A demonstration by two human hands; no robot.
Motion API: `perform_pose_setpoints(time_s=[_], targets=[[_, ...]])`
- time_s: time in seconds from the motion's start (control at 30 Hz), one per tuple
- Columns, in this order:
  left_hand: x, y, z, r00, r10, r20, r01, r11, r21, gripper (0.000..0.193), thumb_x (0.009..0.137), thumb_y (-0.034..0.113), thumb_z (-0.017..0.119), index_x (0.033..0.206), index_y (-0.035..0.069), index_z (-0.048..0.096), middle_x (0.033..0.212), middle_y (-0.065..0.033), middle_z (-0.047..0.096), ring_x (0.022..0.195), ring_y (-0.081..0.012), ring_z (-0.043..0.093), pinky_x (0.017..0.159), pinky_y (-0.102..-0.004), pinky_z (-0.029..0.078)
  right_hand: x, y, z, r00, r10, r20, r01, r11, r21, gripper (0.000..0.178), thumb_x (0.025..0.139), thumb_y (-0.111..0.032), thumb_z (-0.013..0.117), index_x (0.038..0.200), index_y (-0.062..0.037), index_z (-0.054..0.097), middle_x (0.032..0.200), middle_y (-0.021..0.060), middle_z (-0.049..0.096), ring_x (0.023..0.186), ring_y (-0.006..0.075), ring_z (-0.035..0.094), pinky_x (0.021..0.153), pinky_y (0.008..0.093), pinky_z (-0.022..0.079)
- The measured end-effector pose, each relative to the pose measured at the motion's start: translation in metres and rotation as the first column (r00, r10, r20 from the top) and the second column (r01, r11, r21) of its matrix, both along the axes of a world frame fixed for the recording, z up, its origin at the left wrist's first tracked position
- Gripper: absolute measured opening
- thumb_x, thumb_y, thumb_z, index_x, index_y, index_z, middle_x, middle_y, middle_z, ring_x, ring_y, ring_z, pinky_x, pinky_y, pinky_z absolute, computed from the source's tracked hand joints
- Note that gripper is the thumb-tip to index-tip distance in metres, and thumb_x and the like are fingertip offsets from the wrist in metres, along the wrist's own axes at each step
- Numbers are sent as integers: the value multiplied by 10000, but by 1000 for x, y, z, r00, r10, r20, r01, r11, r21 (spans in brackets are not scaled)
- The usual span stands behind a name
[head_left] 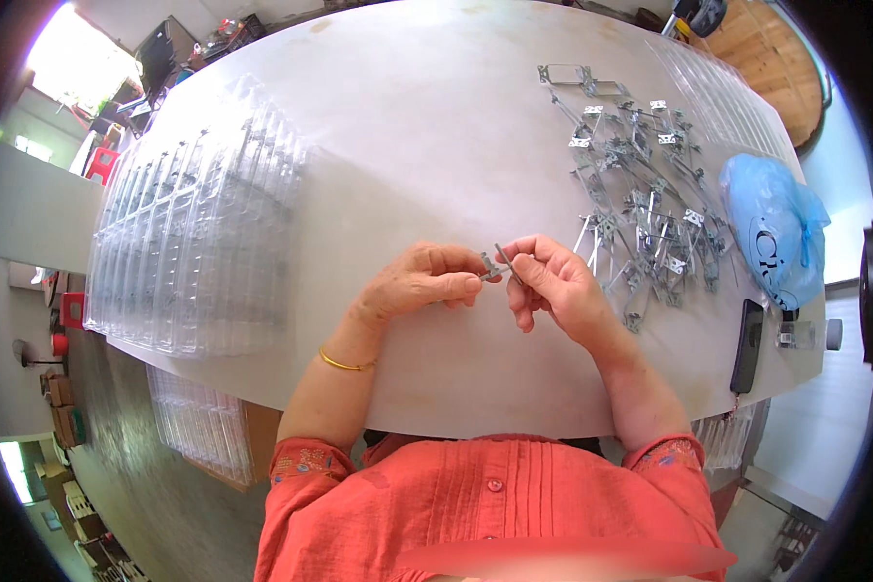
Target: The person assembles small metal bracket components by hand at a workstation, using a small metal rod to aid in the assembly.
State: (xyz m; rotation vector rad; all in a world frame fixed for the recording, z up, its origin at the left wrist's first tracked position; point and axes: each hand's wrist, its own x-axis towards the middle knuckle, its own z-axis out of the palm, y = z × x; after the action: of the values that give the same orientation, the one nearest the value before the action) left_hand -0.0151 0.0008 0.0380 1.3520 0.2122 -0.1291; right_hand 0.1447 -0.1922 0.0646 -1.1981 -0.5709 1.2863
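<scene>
My left hand (431,276) and my right hand (550,281) meet over the near middle of the white table. Between them is a small grey metal bracket (495,269), one end pinched by the left thumb and fingers. My right thumb and index finger grip its other end, where a thin bar sticks up. Part of the bracket is hidden behind the fingers. Right of my right hand lies a loose heap of similar metal brackets (640,204), some with long thin arms.
Stacked clear plastic trays (194,233) fill the table's left side. At the far right lie more clear trays (723,97). A blue plastic bag (774,233), a black phone (747,346) and a clear bottle (797,335) sit along the right edge.
</scene>
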Motion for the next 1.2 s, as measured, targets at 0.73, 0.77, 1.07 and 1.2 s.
perform_pose_setpoints(time_s=[0.73, 0.77, 1.07, 1.2], targets=[[-1, -3, 4, 992, -126, -10, 126, 992, -24, 392, 968, 345, 680, 1151, 0, 711, 826, -47, 696, 712, -96, 614, 655, -262, 496, 7, -4, 1, 954, -269, 130, 244, 953, 180, 110, 1055, -179, 570, 1036, -77, 531, 804, 73, 703, 616, 103, 638, 548, 249, 510], [-3, 1, 2, 997, -59, 47, 62, 997, -55, 359, 995, 335, 645, 1136, 11, 710, 817, -53, 701, 683, -97, 619, 651, -262, 507, 3, -4, 0, 955, -268, 130, 242, 953, 183, 110, 1055, -179, 570, 1036, -77, 531, 804, 73, 703, 616, 103, 638, 548, 249, 510], [0, -4, 2, 996, 16, 90, -3, 990, -144, 395, 1023, 360, 605, 1130, -8, 700, 840, -97, 730, 656, -118, 654, 652, -260, 513, -13, -3, -13, 934, -260, 244, 148, 906, 398, 80, 1029, -63, 605, 1069, -67, 537, 927, 108, 733, 748, 129, 711, 633, 258, 577], [0, -3, -2, 995, 26, 98, -11, 989, -149, 392, 1019, 363, 615, 1128, -4, 696, 840, -96, 726, 672, -128, 664, 651, -268, 520, -14, -2, -18, 695, -406, 593, 116, 878, 465, 101, 984, -47, 670, 986, -43, 569, 861, 95, 722, 674, 123, 690, 584, 253, 546]])
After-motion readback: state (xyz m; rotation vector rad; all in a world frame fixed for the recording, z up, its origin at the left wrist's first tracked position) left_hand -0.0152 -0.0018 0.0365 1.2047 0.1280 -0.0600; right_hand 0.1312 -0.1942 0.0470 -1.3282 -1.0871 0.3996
